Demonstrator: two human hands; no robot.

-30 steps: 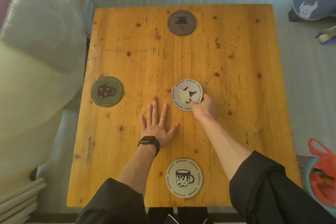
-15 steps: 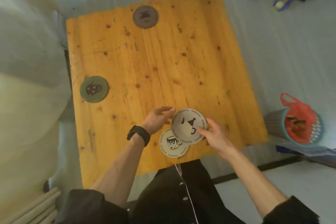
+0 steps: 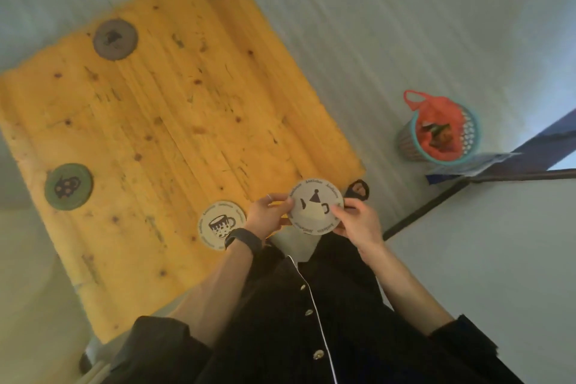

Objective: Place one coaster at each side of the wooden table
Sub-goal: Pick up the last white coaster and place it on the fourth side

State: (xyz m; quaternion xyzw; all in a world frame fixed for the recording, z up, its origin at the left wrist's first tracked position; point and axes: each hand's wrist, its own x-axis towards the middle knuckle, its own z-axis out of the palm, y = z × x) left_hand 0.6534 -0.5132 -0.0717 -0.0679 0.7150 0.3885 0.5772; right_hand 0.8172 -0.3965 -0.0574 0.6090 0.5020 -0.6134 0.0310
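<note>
Right hand: the right hand (image 3: 358, 223) pinches the right rim of the pale teapot coaster (image 3: 315, 210), thumb on top, the other fingers under it and out of sight.
Left hand: the left hand (image 3: 268, 212) is closed on the opposite rim, fingertips (image 3: 288, 201) touching the edge; a dark watch (image 3: 243, 240) sits on its wrist.
Why held so: a grip by the edges from both sides keeps the thin disc level and its printed face up, likely so it can be carried to a free side and laid flat.
Where it is: the teapot coaster is lifted off the wood, over the near right corner of the wooden table (image 3: 174, 121), partly past the edge and above the dark clothing.
Which way it points: round, so no long axis; face up, roughly level, the teapot handle toward the right hand.
Near side: the mug coaster (image 3: 222, 224) lies flat just beside the left wrist.
Other sides: the green coaster (image 3: 68, 186) and the grey coaster (image 3: 115, 39) each lie flat by an edge, well apart.
Judgement: three sides seem served; the edge by the bin with the red bag (image 3: 438, 131) has none.
</note>
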